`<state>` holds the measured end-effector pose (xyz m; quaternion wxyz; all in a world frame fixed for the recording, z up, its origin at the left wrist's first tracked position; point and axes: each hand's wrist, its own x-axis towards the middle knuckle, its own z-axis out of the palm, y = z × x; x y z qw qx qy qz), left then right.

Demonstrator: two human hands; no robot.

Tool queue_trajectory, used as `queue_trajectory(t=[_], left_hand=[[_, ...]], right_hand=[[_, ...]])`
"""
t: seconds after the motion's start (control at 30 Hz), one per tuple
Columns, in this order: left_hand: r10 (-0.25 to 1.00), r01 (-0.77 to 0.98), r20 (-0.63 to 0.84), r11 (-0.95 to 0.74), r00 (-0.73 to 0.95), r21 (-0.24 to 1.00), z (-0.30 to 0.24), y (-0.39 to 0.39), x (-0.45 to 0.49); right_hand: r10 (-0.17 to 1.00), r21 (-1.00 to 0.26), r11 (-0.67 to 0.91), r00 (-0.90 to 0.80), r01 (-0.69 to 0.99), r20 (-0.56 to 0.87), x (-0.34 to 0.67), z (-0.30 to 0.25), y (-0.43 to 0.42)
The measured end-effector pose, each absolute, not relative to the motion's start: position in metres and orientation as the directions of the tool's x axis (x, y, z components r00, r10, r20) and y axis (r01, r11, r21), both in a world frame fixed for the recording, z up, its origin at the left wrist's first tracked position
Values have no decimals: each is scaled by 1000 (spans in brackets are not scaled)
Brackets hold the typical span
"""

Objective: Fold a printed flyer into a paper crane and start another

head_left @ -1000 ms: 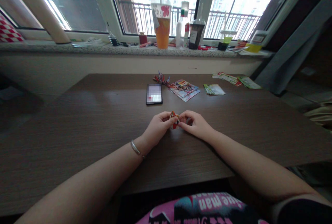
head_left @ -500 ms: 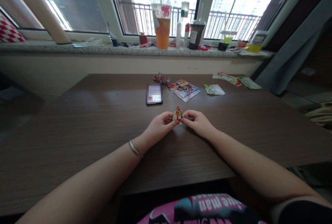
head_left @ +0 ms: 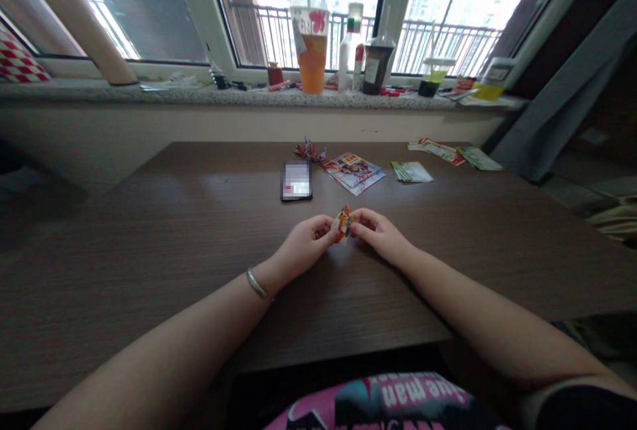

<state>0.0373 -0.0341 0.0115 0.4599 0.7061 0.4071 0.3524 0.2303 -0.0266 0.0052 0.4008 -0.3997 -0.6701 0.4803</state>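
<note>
A small folded piece of colourful paper (head_left: pixel 342 223), red, orange and white, is held just above the dark wooden table (head_left: pixel 149 237) between both hands. My left hand (head_left: pixel 304 248), with a silver bangle on its wrist, pinches the paper's left side. My right hand (head_left: pixel 379 236) pinches its right side with thumb and fingers pressed together. Both hands rest low over the middle of the table.
A phone (head_left: pixel 296 180) lies beyond the hands. Next to it lie a folded paper figure (head_left: pixel 309 149), printed sheets (head_left: pixel 353 171), a stack of cards (head_left: pixel 411 171) and leaflets (head_left: pixel 455 153). Drink cups (head_left: pixel 311 48) and bottles stand on the window sill (head_left: pixel 199 95).
The folded paper has been turned and raised slightly between the fingertips, its point shifting up and to the right. Both hands stayed in the same spot on the table.
</note>
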Motion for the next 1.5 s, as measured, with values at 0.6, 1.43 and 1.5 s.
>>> queue_trajectory(t=[0.6, 1.43, 1.5], left_hand=[[890, 317, 174, -324, 420, 891, 19, -38, 38], [852, 252, 81, -242, 517, 937, 13, -30, 35], [855, 243, 92, -246, 511, 938, 13, -30, 36]], right_hand=[[937, -993, 118, -329, -4, 113, 234, 9, -28], [934, -999, 1, -358, -41, 15, 233, 14, -32], [933, -999, 0, -359, -32, 12, 232, 13, -31]])
